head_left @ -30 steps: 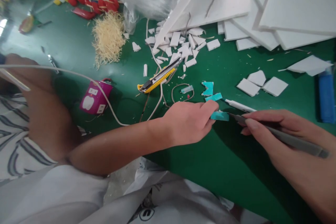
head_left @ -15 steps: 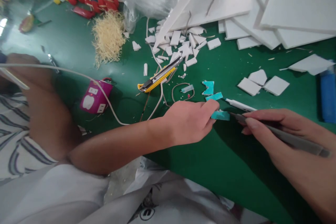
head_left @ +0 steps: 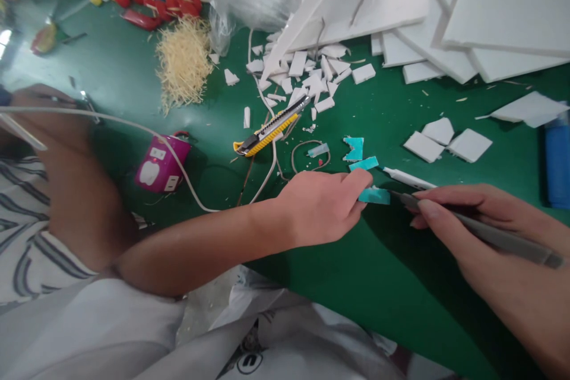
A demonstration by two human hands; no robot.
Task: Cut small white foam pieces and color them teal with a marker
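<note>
Between the thumb and fingers of my left hand (head_left: 327,208) is a small teal piece (head_left: 374,196), its free end pointing right. My right hand (head_left: 472,219) grips a slim grey craft knife (head_left: 485,231) like a pen, with the dark tip at the teal piece's right end; whether they touch I cannot tell. Just beyond my left fingers lie a teal strip (head_left: 364,164) and a notched teal piece (head_left: 354,148) on the green table. A white pen-like tool (head_left: 407,178) lies behind my right fingertips.
A yellow utility knife (head_left: 271,127) lies near white foam scraps (head_left: 307,74). Foam sheets (head_left: 503,6) are stacked at the back right. A white cable (head_left: 191,190) passes a purple power adapter (head_left: 162,163). Another person's arm (head_left: 80,166) rests at the left, near a toothpick pile (head_left: 184,65).
</note>
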